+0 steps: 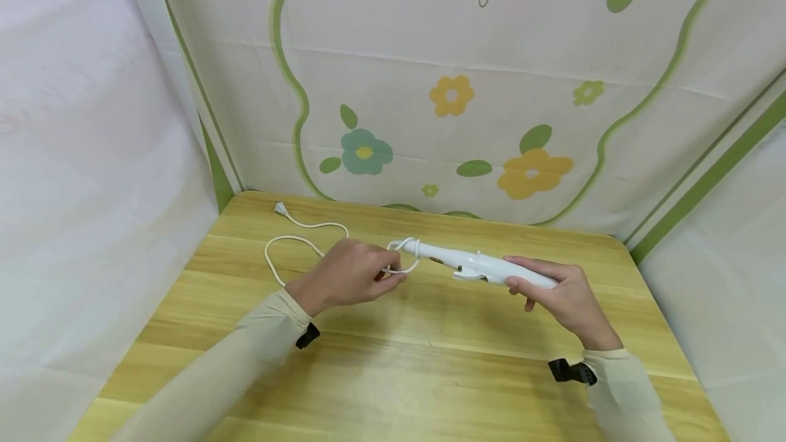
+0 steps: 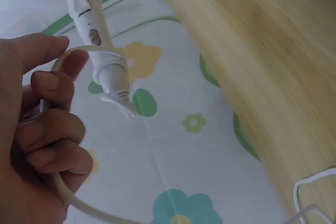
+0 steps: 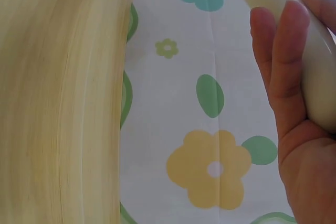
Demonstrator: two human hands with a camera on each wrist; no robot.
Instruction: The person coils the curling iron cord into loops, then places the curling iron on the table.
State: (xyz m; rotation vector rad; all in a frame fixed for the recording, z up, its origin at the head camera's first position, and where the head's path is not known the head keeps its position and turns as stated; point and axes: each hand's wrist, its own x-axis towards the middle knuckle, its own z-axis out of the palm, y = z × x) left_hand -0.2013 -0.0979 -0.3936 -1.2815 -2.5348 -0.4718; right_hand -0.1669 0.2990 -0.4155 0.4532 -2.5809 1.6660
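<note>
A white curling iron (image 1: 451,258) is held above the table, its cord end pointing left and its thicker end to the right. My right hand (image 1: 561,290) grips that thick end, thumb on one side and fingers on the other, as the right wrist view also shows. My left hand (image 1: 353,271) pinches the white cord (image 2: 94,211) with curled fingers close to the cord end. One loop of cord (image 1: 418,258) circles the narrow part of the iron. In the left wrist view, the lever and dark oval spots on the body (image 2: 94,36) are visible.
The rest of the cord curls over the wooden table (image 1: 393,374) to the left, ending in a plug (image 1: 280,208) near the back left corner. Behind the table hangs a white cloth (image 1: 393,87) with flowers printed on it. More white cloth (image 1: 92,189) closes off the sides.
</note>
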